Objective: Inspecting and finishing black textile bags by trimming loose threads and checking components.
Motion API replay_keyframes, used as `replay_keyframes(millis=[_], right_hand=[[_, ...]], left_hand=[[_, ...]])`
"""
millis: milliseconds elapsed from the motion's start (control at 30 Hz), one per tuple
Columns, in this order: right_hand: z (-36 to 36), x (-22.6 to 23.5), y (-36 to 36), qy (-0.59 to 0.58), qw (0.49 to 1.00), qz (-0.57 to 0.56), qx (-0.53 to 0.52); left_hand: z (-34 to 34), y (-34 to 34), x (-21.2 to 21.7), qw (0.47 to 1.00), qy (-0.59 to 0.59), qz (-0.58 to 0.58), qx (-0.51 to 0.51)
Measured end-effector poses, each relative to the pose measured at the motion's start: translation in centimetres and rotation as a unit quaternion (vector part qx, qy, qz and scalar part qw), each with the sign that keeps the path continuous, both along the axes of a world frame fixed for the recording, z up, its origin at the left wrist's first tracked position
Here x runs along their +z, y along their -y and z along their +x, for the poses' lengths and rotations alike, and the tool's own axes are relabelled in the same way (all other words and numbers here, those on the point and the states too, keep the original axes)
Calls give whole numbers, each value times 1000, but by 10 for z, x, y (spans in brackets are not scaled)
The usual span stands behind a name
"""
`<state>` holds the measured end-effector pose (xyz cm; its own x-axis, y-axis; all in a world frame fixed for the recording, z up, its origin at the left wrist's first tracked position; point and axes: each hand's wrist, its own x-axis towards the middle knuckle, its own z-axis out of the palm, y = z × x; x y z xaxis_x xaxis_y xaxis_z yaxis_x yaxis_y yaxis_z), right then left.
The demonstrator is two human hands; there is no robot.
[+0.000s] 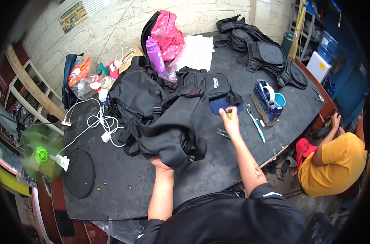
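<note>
A large black bag (173, 122) of smooth fabric with straps and buckles lies bunched up in front of me. My left hand (160, 163) grips its near end from below, with the fingers mostly hidden under the cloth. My right hand (231, 122) is raised to the right of the bag, its fingers pinched on a small yellow object (229, 116) that is mostly covered. Beside that wrist, a small pair of snips (222, 133) rests on the dark table (217, 171). Behind the right hand, a dark blue cloth (223, 106) lies partly under a small black pouch (209, 84).
Right of my hand are a toothbrush (256, 126) and a tape dispenser (263, 103). More black bags (266, 55), a purple bottle (155, 55) and a pink backpack (168, 36) stand behind. A white cord (99, 120) and running fan (43, 154) are left. A person in yellow (335, 162) sits right.
</note>
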<state>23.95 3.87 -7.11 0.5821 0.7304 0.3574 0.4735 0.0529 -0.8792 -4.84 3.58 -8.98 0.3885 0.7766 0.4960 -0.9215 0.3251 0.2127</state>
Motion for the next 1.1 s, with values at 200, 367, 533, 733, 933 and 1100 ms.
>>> replay_keyframes(millis=[200, 367, 533, 733, 933, 1100], right_hand=[[-29, 38, 37, 216, 974, 73, 3], [-56, 135, 50, 371, 887, 195, 193], [-101, 161, 34, 434, 794, 24, 426], [-53, 95, -32, -293, 931, -67, 205], [-56, 140, -2, -311, 767, 9, 561], [-48, 157, 5, -456, 690, 127, 547]], left_hand=[[8, -2, 53, 994, 59, -94, -21], [27, 6, 95, 996, -22, -80, -12], [24, 2, 61, 980, -129, -98, -115], [53, 1, 111, 953, -90, -248, -152], [55, 4, 125, 909, -134, -382, -101], [59, 14, 128, 939, -104, -305, -122]])
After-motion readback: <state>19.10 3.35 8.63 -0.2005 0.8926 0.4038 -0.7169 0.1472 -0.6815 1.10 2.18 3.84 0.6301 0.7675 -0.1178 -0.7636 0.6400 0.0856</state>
